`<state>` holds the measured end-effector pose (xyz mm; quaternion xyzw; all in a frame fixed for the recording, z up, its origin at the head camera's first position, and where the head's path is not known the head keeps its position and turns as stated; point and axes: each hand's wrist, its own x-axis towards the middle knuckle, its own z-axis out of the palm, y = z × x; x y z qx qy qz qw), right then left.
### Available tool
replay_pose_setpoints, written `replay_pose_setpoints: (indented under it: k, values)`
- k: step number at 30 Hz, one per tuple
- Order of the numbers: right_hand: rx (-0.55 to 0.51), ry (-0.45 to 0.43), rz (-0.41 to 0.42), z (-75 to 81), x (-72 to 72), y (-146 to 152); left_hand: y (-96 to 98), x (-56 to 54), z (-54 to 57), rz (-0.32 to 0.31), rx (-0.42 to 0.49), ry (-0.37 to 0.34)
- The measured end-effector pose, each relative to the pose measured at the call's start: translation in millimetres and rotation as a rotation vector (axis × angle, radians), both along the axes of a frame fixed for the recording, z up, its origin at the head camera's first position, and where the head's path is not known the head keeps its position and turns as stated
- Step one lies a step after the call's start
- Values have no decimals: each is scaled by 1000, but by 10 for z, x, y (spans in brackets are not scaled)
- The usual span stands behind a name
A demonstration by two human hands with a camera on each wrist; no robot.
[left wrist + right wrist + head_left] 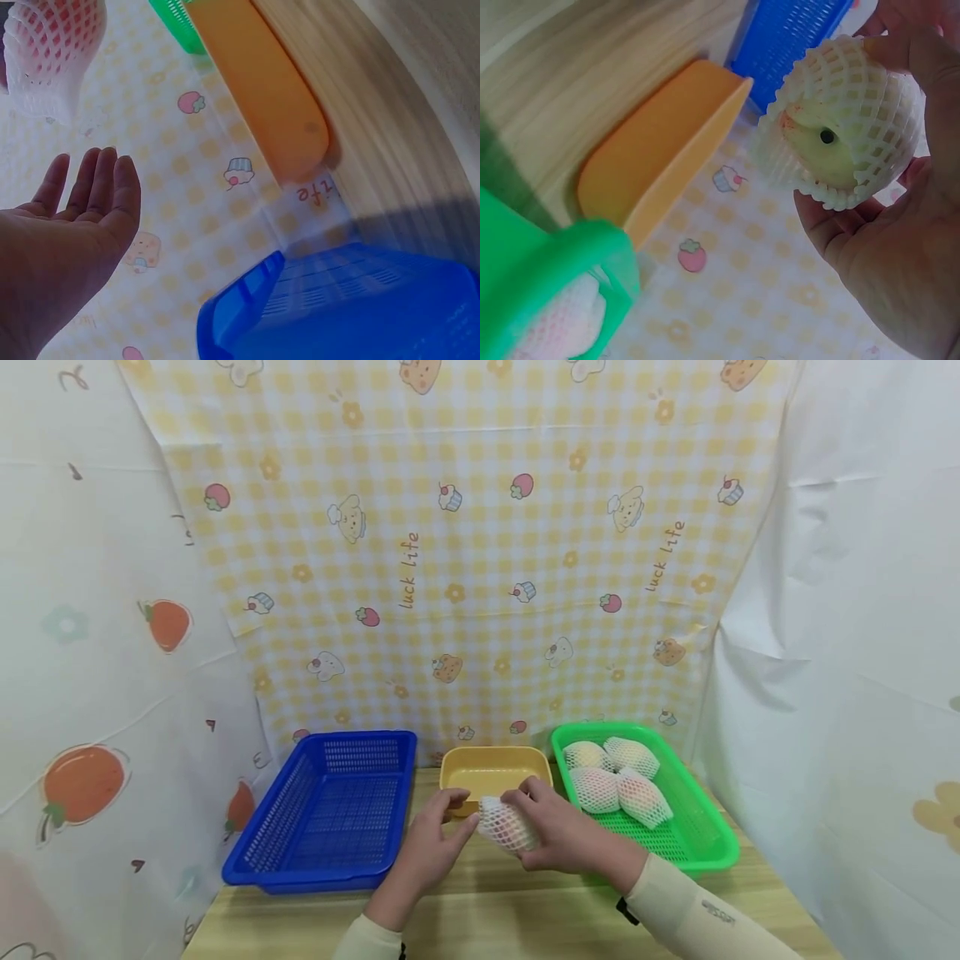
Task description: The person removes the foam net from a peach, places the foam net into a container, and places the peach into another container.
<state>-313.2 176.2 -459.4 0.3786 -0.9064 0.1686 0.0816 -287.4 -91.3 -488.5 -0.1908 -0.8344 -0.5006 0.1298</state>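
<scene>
My right hand grips a pale yellow-green fruit with a red blush, wrapped in a white foam net. In the right wrist view, the fruit shows a small dark hollow at the net's open end, with thumb and fingers curled around its sides. My left hand is held to the left of the fruit, fingers apart and relaxed. The left wrist view shows a gap between the left hand and the netted fruit. Both hands are above the wooden table, in front of a yellow bin.
At the left stands a blue plastic basket with nothing in it. A green basket at the right holds several netted fruits. Behind them hangs a yellow checked cloth. The wooden tabletop shows in front.
</scene>
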Motion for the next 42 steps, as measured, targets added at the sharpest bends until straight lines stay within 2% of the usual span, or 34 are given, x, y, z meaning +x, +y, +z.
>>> replay_pose_setpoints:
  k: [6, 9, 13, 21, 25, 37, 42]
  values:
    - [-8, -61, -11, -238, -84, -65, 13, -60, -90, 16, -12, -15]
    - [-7, -91, -5, -380, -108, -87, 16, -84, -144, 19, -9, -44]
    - [20, -97, 0, -536, -114, -118, 10, -109, -209, 18, -16, -62]
    - [63, -108, 1, -703, -127, -140, 19, -122, -203, 4, -12, -77]
    - [66, -124, 10, -747, -127, -141, 17, -111, -201, 1, -17, -87]
    - [102, -117, 3, -714, -109, -165, -6, -108, -230, 6, 0, -98]
    - [94, -152, -10, -711, -107, -162, -12, -116, -258, 9, -4, -98]
